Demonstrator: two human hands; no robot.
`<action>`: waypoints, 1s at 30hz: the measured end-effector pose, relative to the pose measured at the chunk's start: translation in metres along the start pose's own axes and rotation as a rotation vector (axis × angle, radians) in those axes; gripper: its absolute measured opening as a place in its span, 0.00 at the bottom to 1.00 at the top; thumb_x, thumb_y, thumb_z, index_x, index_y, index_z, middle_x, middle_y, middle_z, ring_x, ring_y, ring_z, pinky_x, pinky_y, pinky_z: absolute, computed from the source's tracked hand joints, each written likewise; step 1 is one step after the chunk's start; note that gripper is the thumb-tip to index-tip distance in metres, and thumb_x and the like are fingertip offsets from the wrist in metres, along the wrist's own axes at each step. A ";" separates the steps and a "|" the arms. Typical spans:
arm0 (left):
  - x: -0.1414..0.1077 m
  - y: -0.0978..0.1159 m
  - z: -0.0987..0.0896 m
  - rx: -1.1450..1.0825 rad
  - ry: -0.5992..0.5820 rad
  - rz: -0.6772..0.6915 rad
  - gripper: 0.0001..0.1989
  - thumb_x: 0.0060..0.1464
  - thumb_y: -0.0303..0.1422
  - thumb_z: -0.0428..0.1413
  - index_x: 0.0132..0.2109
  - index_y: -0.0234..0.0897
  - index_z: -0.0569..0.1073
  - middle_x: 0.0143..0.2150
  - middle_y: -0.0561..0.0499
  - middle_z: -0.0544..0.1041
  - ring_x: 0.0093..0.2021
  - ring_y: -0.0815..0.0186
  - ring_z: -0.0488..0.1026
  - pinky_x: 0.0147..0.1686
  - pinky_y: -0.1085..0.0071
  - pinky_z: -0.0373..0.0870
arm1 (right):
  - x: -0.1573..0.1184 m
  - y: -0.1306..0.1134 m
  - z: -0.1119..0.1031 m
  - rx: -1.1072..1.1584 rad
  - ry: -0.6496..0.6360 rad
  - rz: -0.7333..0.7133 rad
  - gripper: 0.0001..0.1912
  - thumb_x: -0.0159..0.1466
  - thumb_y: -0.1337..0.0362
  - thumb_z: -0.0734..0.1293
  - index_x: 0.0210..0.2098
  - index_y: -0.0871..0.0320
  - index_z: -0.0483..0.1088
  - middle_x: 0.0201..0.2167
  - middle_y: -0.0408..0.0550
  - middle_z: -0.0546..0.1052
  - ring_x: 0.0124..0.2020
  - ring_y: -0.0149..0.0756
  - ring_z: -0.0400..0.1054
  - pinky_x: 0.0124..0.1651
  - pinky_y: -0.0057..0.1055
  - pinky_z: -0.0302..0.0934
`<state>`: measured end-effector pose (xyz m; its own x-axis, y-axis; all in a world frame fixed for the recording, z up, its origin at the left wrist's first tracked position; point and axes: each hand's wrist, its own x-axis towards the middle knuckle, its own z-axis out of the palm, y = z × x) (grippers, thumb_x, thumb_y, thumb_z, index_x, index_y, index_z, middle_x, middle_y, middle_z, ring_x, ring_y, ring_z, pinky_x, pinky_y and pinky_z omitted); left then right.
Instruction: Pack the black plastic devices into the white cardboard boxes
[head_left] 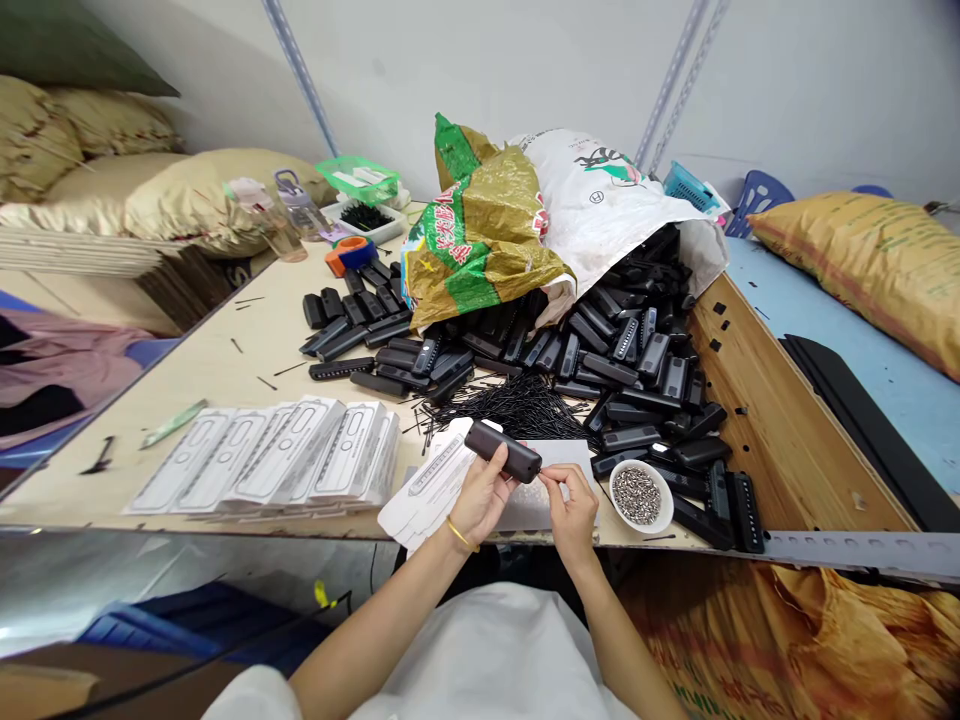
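Observation:
My left hand point(481, 497) holds a black oblong case point(501, 452) above the front edge of the table, thumb on its side. The fingertips of my right hand point(568, 500) are pinched at the right end of the case; what they grip is too small to make out. Under the hands are white printed card sheets point(431, 490) and a pale sheet point(574, 458). A white bowl of small metal parts point(640, 496) stands to the right of my right hand. Thin black sticks point(517, 405) lie heaped behind the case.
Stacked white printed boxes point(289, 455) lie at the left. Many black cases point(607, 365) spill from a white sack point(600, 205), beside a gold and green bag point(487, 235). An orange and blue tape roll point(350, 254), trays point(364, 220) and bottles point(298, 205) stand farther back.

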<state>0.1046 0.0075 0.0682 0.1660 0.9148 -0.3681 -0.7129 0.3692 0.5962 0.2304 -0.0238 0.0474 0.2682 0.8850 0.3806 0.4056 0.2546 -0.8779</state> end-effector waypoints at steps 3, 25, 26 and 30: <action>-0.003 -0.004 -0.001 0.041 0.009 0.042 0.17 0.48 0.39 0.63 0.43 0.35 0.70 0.42 0.47 0.77 0.44 0.62 0.75 0.48 0.63 0.71 | -0.004 0.005 0.002 -0.010 0.010 -0.013 0.07 0.62 0.65 0.63 0.29 0.56 0.71 0.28 0.46 0.74 0.32 0.35 0.69 0.36 0.32 0.64; 0.016 -0.027 -0.017 0.859 -0.223 0.266 0.18 0.46 0.37 0.62 0.44 0.38 0.70 0.36 0.47 0.78 0.39 0.55 0.76 0.45 0.59 0.70 | 0.004 0.027 -0.048 0.084 0.281 0.330 0.14 0.60 0.53 0.64 0.34 0.59 0.69 0.29 0.48 0.76 0.29 0.34 0.68 0.36 0.33 0.63; 0.026 -0.035 -0.017 1.010 -0.193 0.255 0.17 0.47 0.36 0.61 0.45 0.38 0.70 0.34 0.47 0.78 0.37 0.55 0.76 0.42 0.59 0.70 | 0.009 0.027 -0.057 0.051 0.311 0.322 0.15 0.60 0.52 0.63 0.33 0.59 0.69 0.29 0.48 0.75 0.29 0.34 0.68 0.36 0.33 0.62; 0.060 -0.051 -0.006 1.293 -0.081 0.235 0.17 0.51 0.34 0.57 0.48 0.35 0.68 0.38 0.43 0.78 0.40 0.54 0.75 0.40 0.62 0.69 | 0.031 0.020 -0.065 -0.104 0.189 0.248 0.15 0.60 0.51 0.62 0.32 0.58 0.69 0.29 0.48 0.76 0.31 0.37 0.68 0.38 0.33 0.61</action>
<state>0.1466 0.0424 0.0112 0.2003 0.9687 -0.1466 0.4244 0.0491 0.9042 0.3037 -0.0170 0.0607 0.5236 0.8246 0.2144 0.3917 -0.0095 -0.9201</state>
